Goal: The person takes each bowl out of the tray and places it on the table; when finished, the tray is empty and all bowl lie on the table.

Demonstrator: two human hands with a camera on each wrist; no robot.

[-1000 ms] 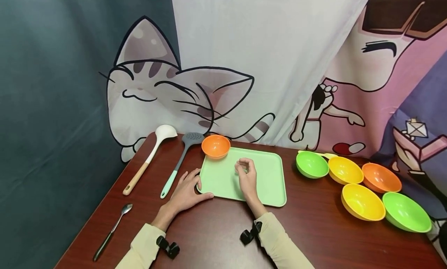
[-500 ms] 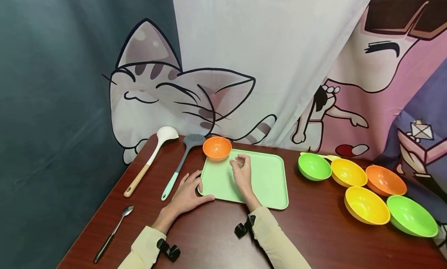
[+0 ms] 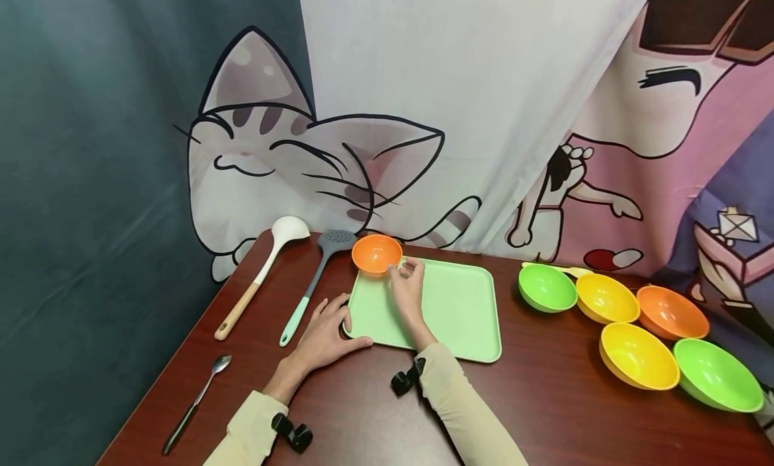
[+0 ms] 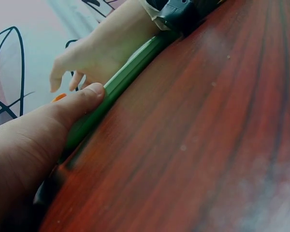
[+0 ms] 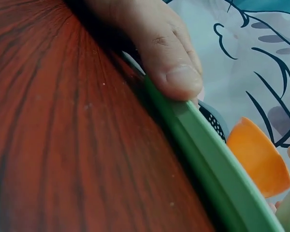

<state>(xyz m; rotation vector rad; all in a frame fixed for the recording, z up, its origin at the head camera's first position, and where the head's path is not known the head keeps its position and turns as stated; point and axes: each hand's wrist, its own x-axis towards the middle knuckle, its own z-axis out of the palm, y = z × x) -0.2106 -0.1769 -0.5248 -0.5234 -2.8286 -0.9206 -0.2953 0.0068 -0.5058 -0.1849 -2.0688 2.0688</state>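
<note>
Neither hand grips anything. From the head view, the left hand (image 3: 323,335) lies flat on the table (image 3: 544,412), fingers straight, thumb stretched along the near left corner of the green tray (image 3: 459,311). The right hand (image 3: 408,288) rests over the tray's far left part, fingers loosely curled and holding nothing, fingertips just beside the orange bowl (image 3: 377,254) that sits at the tray's far left corner; whether they touch it I cannot tell. Left of the tray lie a slotted spoon (image 3: 314,281), a white ladle (image 3: 261,271) and, nearer, a metal spoon (image 3: 195,402). Well to the right stand five more bowls: a green one (image 3: 547,288), a yellow one (image 3: 607,298), an orange one (image 3: 671,311), a second yellow (image 3: 637,356) and a second green (image 3: 716,375). A cartoon cat cloth (image 3: 284,164) hangs behind.

From the left wrist, the left thumb (image 4: 79,104) presses against the tray's edge (image 4: 130,72), with the right hand (image 4: 104,48) beyond it, fingers hanging bent and empty. A sliver of orange (image 4: 59,97) shows past the thumb.

From the right wrist, the left thumb (image 5: 176,72) sits on the tray's rim (image 5: 208,159); the orange bowl (image 5: 256,157) stands behind it, the slotted spoon's dark head (image 5: 212,122) just beside.
</note>
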